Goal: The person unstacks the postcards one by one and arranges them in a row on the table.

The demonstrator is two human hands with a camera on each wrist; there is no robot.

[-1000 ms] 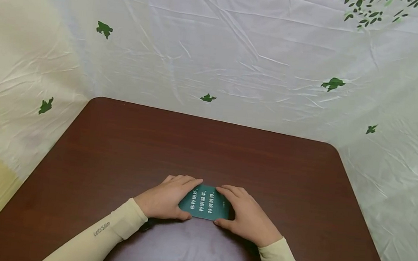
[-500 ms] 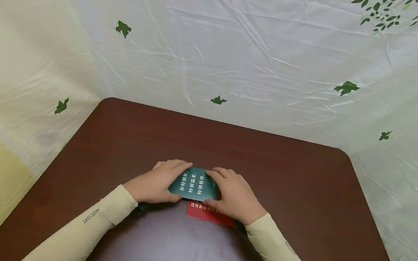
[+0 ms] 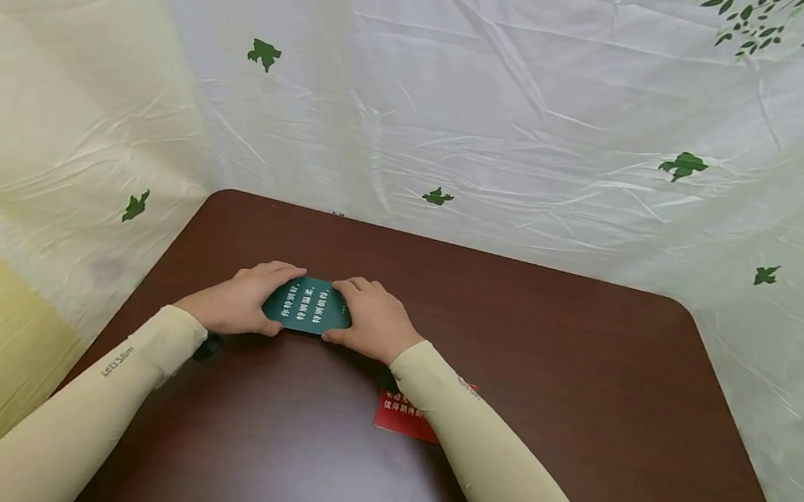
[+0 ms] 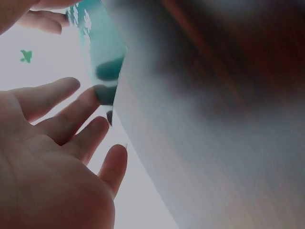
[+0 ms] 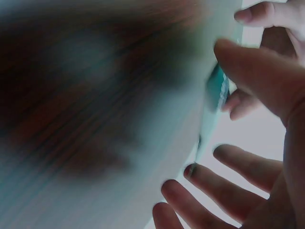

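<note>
A glossy teal card (image 3: 305, 305) with white Chinese characters lies face up between both hands in the head view, low over the left-centre of the table. My left hand (image 3: 243, 299) holds its left end, thumb at the near edge and fingers at the far edge. At the right end, my right hand (image 3: 376, 319) grips it the same way. The left wrist view shows the fingers by the shiny card (image 4: 106, 38); in the right wrist view the thumb covers part of the card (image 5: 217, 88). Partly hidden under my right forearm is a red card (image 3: 401, 420) with white characters.
The dark brown table (image 3: 549, 375) has rounded far corners. White fabric (image 3: 527, 134) with green leaf prints hangs behind and beside it, yellowish on the left. A dark band shows at each wrist.
Both hands have carried the teal card left and away from the body. The red card, hidden beneath it at first, has come into view. The camera view has shifted slightly.
</note>
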